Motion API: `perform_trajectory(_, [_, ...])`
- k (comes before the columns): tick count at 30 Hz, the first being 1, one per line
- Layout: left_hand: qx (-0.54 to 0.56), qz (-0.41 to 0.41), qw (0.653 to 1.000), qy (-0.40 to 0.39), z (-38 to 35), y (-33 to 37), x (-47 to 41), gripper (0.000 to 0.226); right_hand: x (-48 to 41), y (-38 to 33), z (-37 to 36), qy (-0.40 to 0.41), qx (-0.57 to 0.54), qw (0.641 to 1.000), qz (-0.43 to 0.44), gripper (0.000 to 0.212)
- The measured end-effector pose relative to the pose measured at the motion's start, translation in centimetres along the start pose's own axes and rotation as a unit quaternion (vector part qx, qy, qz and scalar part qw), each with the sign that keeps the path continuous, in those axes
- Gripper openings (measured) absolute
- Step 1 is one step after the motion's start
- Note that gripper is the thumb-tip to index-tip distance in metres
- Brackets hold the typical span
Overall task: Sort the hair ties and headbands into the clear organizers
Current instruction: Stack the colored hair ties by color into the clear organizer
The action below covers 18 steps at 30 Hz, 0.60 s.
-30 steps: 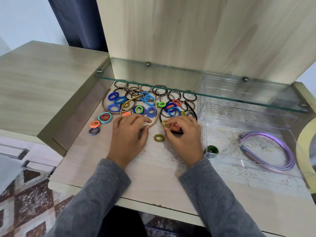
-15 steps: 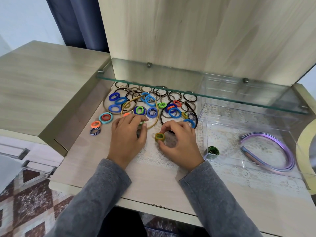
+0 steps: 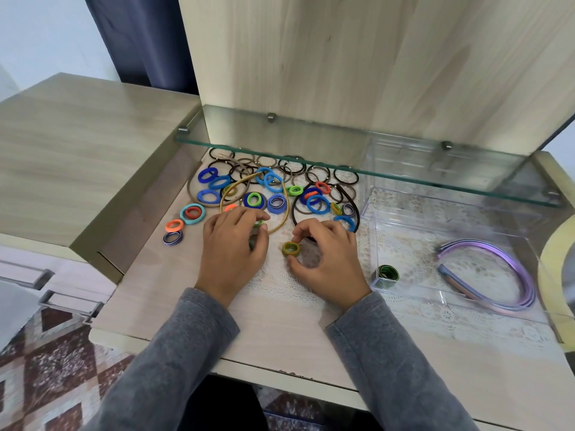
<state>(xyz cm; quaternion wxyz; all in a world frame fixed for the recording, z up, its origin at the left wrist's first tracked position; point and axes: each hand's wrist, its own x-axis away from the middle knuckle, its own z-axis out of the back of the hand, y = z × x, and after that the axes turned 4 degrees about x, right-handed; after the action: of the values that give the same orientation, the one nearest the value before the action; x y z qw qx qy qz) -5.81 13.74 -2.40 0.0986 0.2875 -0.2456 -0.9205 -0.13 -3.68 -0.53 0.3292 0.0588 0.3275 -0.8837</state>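
Observation:
A pile of coloured and brown hair ties lies under the glass shelf, with a gold headband and a dark headband among them. My right hand pinches an olive hair tie between thumb and forefinger, just in front of the pile. Curled over a green hair tie is my left hand; what else lies under the palm is hidden. A clear organizer stands to the right. It holds purple headbands and a green hair tie in its near left corner.
A glass shelf hangs low over the back of the pile. A second clear organizer stands behind it. Orange, teal and navy ties lie apart at the left. A yellow curved object sits at the right edge.
My right hand left the pile, drew back toward me and took the olive hair tie between thumb and forefinger. My left hand slid back slightly with fingers curled.

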Motion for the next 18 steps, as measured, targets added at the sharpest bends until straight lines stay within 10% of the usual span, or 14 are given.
perform_trajectory(18, [-0.041,0.115,0.992,0.043,0.2,-0.2,-0.9,0.035,-1.6,0.7,-0.8,0.143,0.119,0.976,-0.108,0.041])
